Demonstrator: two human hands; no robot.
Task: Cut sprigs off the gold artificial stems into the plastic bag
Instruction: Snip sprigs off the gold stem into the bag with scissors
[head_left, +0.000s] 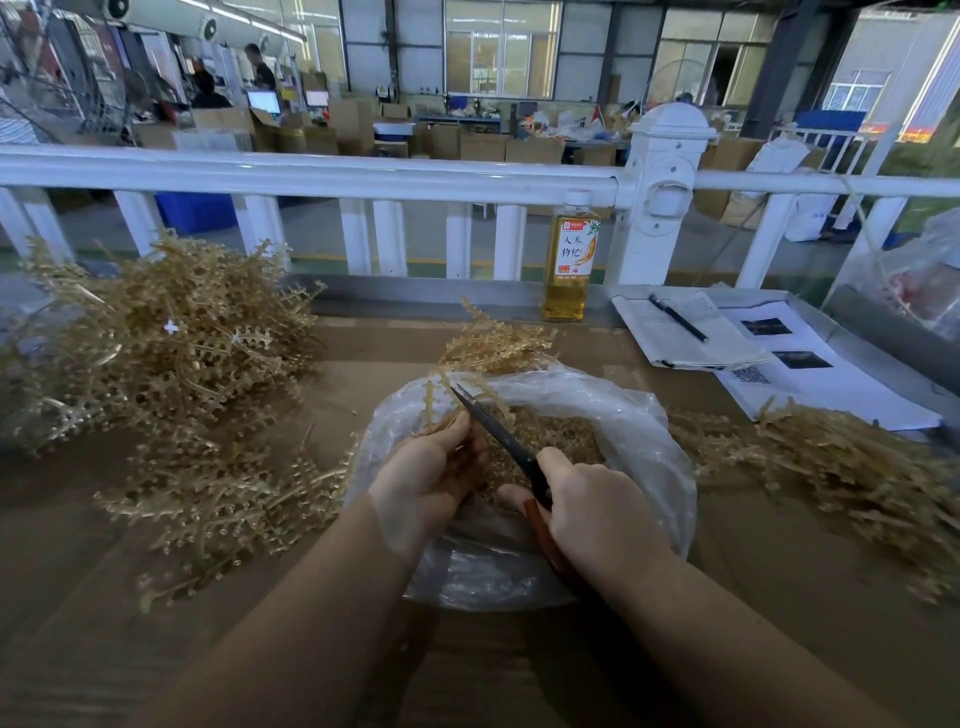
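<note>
My left hand (431, 473) grips a gold artificial stem (488, 345) whose branches fan up and away over the bag. My right hand (592, 504) holds scissors (498, 434) with dark blades and a red handle; the blades point up-left and meet the stem just above my left thumb. Under both hands lies an open clear plastic bag (644, 441) holding a heap of cut gold sprigs (556, 434).
A large pile of gold stems (171, 353) covers the table's left side, and another pile (841, 462) lies at the right. A bottle of amber drink (569, 265) stands by the white railing (363, 176). A notebook with a pen (680, 319) and printed sheets lie back right.
</note>
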